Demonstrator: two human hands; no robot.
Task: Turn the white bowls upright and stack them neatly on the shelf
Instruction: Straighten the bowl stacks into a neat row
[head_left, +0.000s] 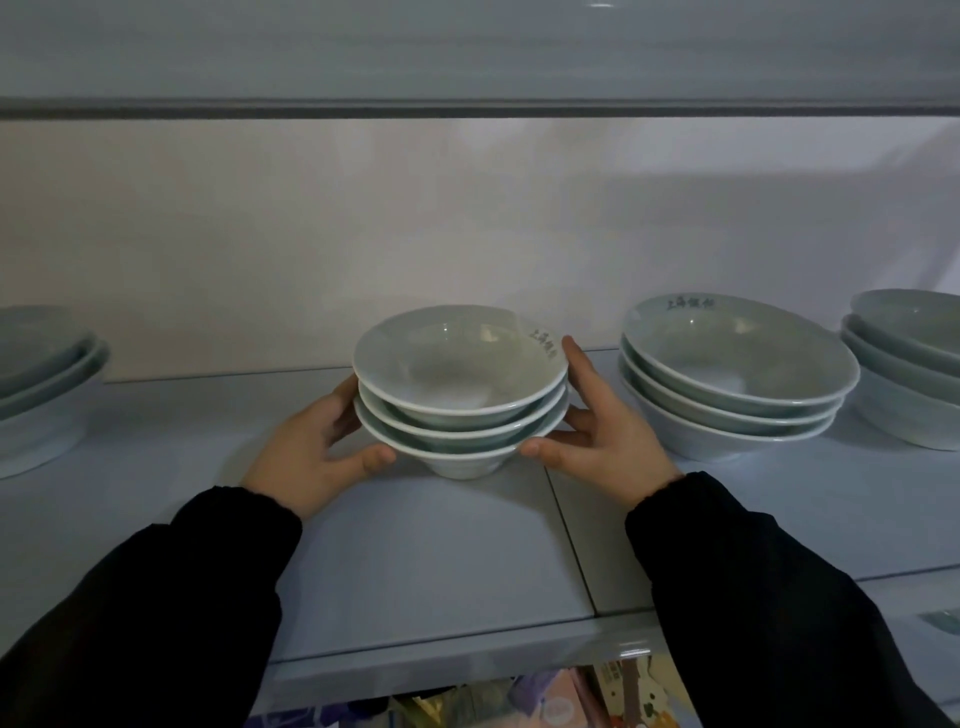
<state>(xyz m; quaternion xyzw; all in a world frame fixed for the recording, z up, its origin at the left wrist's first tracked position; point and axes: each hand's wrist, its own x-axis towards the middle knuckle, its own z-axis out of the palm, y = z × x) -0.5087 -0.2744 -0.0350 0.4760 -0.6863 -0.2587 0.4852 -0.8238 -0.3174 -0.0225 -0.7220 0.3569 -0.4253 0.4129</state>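
You had a stack of three white glazed ceramic bowls (460, 395) standing upright, nested one inside another, on the pale grey-white shelf board (415, 545). It sat near the middle of the board, just left of a seam between two panels, and its foot looked to be resting on the board.

Your left hand (311, 447) was on the stack's left side, with the fingers curled round behind the rims and the thumb pressed to the lowest bowl's front edge. Your right hand (608, 441) matched it on the right, with the thumb at the lowest rim, the forefinger reaching up beside the top rim and the other fingers curved in under the flare. Between them, both hands clasped the stack. Black sleeves (156, 597) covered both your forearms to the wrist.

The top bowl carried dark printed characters inside its right rim.

A second stack of three wider white bowls (737, 384) stood near on the right, apart from your hand, with a further pile of white bowls (904, 364) at the right edge. Another pile of pale bowls (41, 379) stood well apart at the left edge. Colourful packets (545, 696) showed below the shelf's front lip.
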